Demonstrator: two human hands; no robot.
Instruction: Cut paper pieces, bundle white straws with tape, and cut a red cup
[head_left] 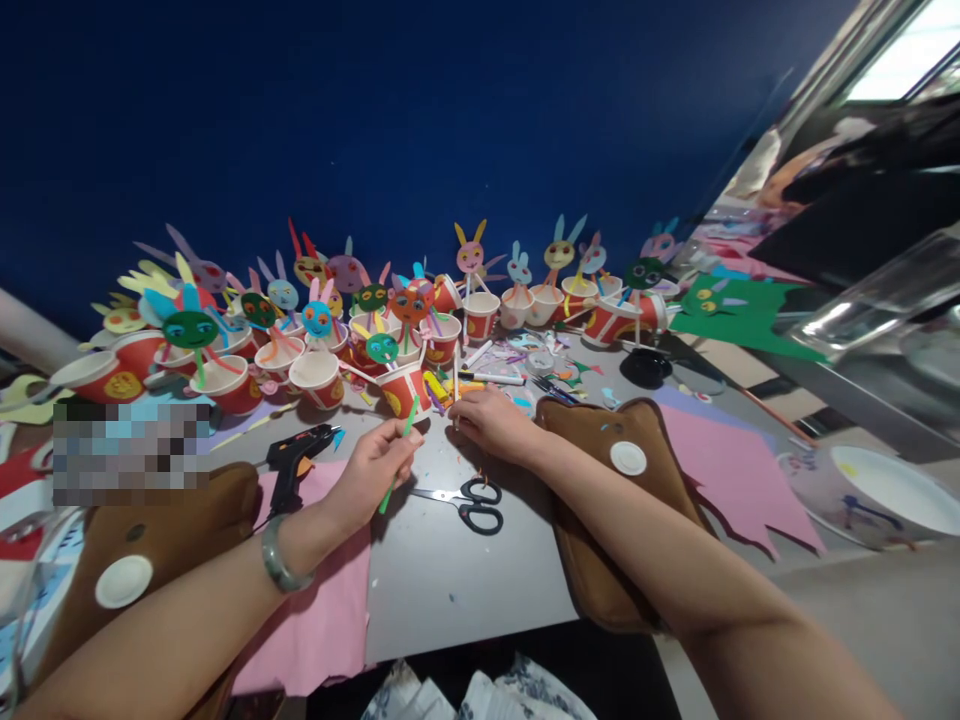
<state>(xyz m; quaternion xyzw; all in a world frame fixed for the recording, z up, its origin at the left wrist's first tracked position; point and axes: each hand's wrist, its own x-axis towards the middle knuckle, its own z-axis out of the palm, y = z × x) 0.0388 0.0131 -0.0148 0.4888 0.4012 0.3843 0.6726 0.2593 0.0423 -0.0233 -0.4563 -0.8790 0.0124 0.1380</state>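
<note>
My left hand (375,465) pinches a thin green strip (387,497), slanted and sticking out above and below the fingers; whether it is paper or a straw I cannot tell. My right hand (495,425) is closed at the fingertips around a thin white stick (456,372) that points up. Between and just below both hands lie black-handled scissors (480,505), blades toward the left hand. A red paper cup (403,390) with a green rabbit-eared face stands just beyond the left hand. Beside the left forearm rests a black glue gun (292,465).
Several red cups with paper rabbit faces (315,380) line the back against a blue panel (450,120). Paper scraps and pens (491,378) lie before them. Brown cushions (600,500) flank the workspace, with pink paper (739,460) at right and a white bowl (892,490) at the edge.
</note>
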